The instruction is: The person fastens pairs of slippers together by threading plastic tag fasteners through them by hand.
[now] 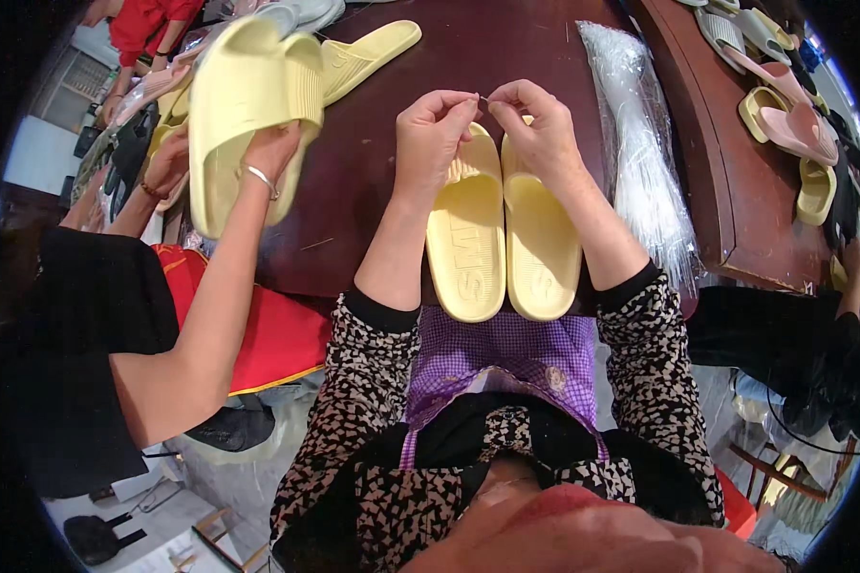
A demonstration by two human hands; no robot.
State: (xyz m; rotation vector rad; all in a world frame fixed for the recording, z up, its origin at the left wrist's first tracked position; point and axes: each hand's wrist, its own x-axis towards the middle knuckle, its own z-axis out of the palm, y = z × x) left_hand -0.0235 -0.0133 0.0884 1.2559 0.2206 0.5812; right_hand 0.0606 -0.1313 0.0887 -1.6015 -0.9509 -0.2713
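Note:
A pair of pale yellow slide slippers lies side by side on the dark red table, the left slipper [466, 244] and the right slipper [543, 253] with their heels toward me. Over their toe ends my left hand [437, 134] and my right hand [542, 134] come close together, fingertips pinched. Between the fingertips shows a thin, small dark piece, too small to name. Both wrists rest near the slippers' outer sides, partly covering the straps. To the right lies a bundle of clear-white plastic strands [640, 143] in a transparent bag.
At my left a co-worker's hand [275, 148] holds up a yellow slipper [222, 124]. Another yellow slipper [373, 55] lies beyond it on the table [506, 43]. More slippers pile up at far left, and pink slippers [801, 132] lie among others on the right-hand table [707, 181].

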